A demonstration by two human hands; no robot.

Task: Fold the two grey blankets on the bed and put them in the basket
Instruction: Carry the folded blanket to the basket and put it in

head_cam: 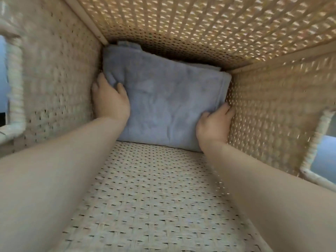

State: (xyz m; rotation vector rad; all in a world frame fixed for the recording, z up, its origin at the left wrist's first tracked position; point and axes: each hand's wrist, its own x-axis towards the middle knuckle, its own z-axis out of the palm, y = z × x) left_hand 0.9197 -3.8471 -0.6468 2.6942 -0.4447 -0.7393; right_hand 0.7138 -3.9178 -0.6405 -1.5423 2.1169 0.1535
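In the head view, your left hand (pixel 111 100) and right hand (pixel 214 124) each grip an opposite edge of the folded grey blanket (pixel 167 106), mid-frame deep inside the basket (pixel 181 33). Layers beneath it are mostly hidden.

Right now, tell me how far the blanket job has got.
Done: a folded grey blanket lies deep in the basket. In hand: the left hand and right hand hold its side edges. More grey fabric peeks out beneath it, perhaps the second blanket; if not, that one is left.
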